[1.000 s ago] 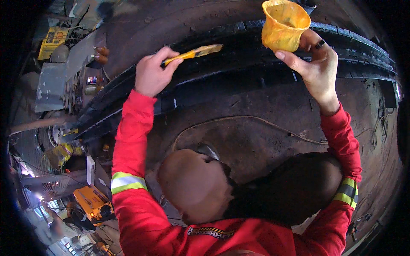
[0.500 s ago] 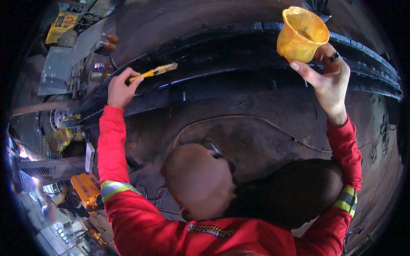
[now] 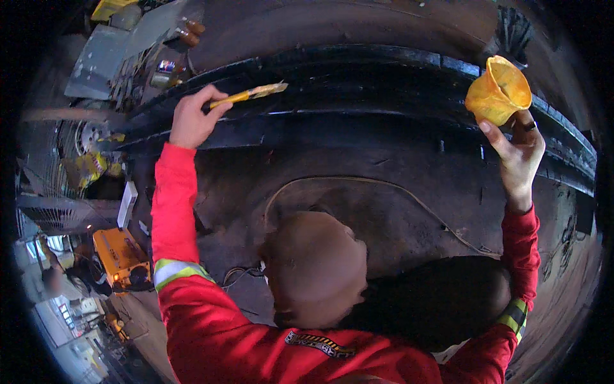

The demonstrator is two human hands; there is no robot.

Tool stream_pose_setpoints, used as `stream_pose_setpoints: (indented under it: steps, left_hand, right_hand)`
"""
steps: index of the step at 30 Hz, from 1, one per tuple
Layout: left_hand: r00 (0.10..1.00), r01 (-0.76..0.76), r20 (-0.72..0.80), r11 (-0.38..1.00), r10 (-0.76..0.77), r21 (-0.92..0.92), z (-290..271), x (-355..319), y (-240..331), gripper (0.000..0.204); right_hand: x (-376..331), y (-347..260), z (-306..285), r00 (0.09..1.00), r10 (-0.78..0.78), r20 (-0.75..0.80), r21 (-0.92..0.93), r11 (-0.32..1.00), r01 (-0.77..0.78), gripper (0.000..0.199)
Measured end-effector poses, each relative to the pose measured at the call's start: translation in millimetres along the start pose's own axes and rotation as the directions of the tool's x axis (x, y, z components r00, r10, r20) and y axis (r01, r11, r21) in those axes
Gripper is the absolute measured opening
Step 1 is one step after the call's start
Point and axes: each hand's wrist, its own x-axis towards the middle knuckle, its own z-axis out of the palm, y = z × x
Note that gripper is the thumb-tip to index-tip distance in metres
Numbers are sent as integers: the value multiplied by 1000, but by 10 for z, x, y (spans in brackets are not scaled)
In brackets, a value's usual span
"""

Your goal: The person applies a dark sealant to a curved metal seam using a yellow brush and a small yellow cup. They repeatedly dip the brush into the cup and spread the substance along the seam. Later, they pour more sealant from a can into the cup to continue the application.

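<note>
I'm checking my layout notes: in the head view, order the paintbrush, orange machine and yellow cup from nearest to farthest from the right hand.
1. Yellow cup: in the right hand, upper right.
2. Paintbrush: in the left hand, upper left of centre.
3. Orange machine: at far left, lower down.

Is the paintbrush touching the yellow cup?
Apart. The head view shows the paintbrush in the left hand and the yellow cup in the right hand, with a wide gap between them where dark beams show.

Close fisheye view, downward from head height
</note>
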Motion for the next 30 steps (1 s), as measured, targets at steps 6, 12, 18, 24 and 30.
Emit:
stream_pose_setpoints:
  steps: [6, 12, 18, 24, 30]
  left_hand:
    - [996, -50, 77, 995, 43, 92, -337, 460, -85, 22]
    - [997, -70, 44, 997, 70, 8, -674, 411, 104, 20]
    - [984, -50, 177, 993, 30, 107, -263, 483, 126, 21]
    - [993, -70, 98, 995, 63, 71, -438, 427, 37, 21]
    - [989, -137, -63, 988, 133, -65, -379, 196, 273, 18]
  right_hand:
    - [-25, 24, 116, 997, -78, 16, -31, 996, 79, 51]
    - [4, 47, 6, 997, -71, 14, -99, 992, 73, 51]
    - [-12, 23, 93, 998, -62, 32, -52, 997, 63, 53]
    - [-32, 10, 39, 999, -46, 13, -56, 997, 46, 54]
    - [-9, 44, 57, 997, -66, 36, -71, 995, 69, 53]
